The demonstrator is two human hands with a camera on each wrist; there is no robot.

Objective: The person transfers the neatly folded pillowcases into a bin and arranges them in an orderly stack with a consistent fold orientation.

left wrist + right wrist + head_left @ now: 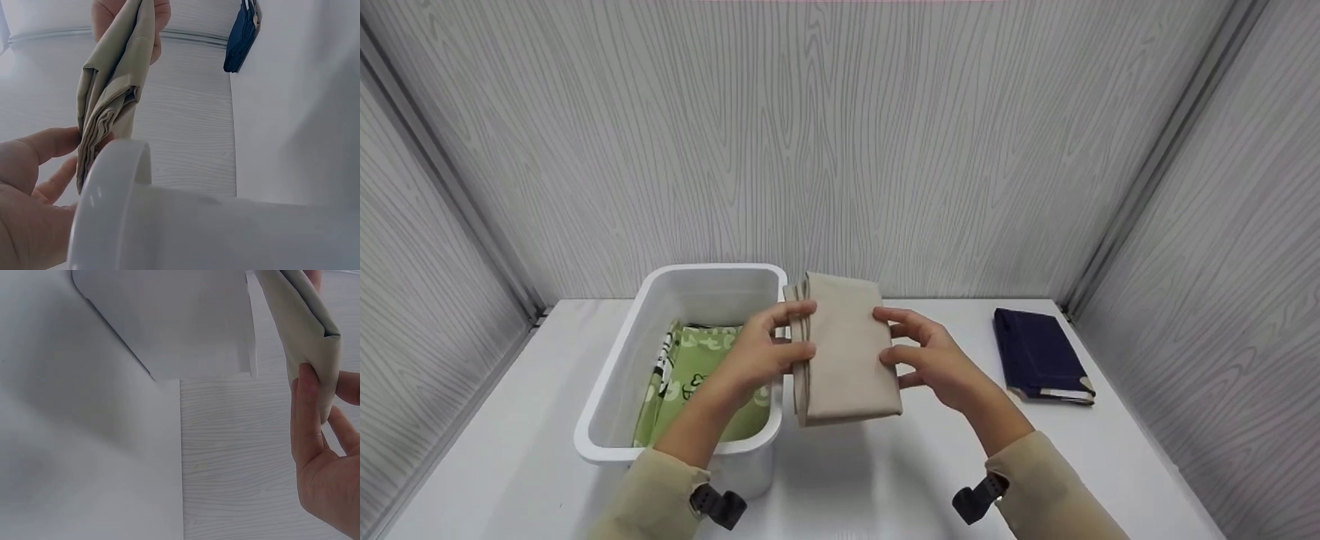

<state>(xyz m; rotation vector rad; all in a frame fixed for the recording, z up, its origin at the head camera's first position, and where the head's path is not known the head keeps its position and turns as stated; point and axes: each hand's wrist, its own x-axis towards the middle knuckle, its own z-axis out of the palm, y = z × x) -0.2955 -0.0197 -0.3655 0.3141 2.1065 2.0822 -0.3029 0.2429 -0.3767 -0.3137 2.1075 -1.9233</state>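
A folded beige cloth is held up between both hands, just right of the white bin. My left hand pinches its layered left edge, thumb on the near face and other fingers partly hidden behind. On the opposite edge, my right hand grips the smooth fold between thumb and fingers. The left wrist view shows the stacked folds of the beige cloth beside the bin's rim. From the right wrist, the fingers of the right hand show on both sides of the cloth's lower end.
Inside the white bin lies a folded green patterned cloth with pale and black markings. A folded navy cloth with a beige-and-white edge rests at the table's right. Grey wood-grain panels stand behind and on both sides.
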